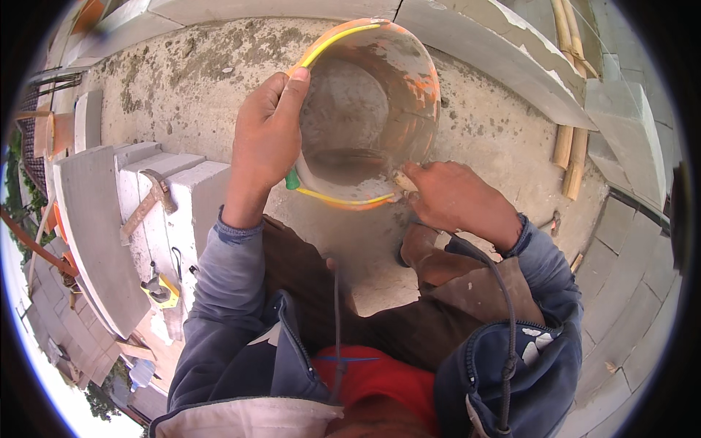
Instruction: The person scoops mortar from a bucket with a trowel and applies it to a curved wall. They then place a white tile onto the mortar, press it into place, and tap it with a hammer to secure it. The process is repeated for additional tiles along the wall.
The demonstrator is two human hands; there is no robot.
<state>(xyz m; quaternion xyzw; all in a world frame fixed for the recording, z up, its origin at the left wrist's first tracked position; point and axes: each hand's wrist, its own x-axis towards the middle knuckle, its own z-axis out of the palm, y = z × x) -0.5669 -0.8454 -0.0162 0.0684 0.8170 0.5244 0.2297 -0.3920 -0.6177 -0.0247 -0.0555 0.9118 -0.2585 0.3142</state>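
Grip: left hand [269, 139] pinching the yellow-edged rim [334, 44] of a grey-smeared bucket [358, 113] over concrete floor [190, 95]; right hand [464, 201] curled round a pale handle [404, 182] at the near rim. Farther left: hammer [155, 196] on white blocks [201, 191].

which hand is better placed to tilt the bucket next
Left, probably: the left hand grips the bucket on its left side, while the right hand holds a pale handle.

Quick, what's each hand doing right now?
Left hand: closed, gripping the bucket by its rim.
Right hand: closed on a pale handle; tool end unclear.
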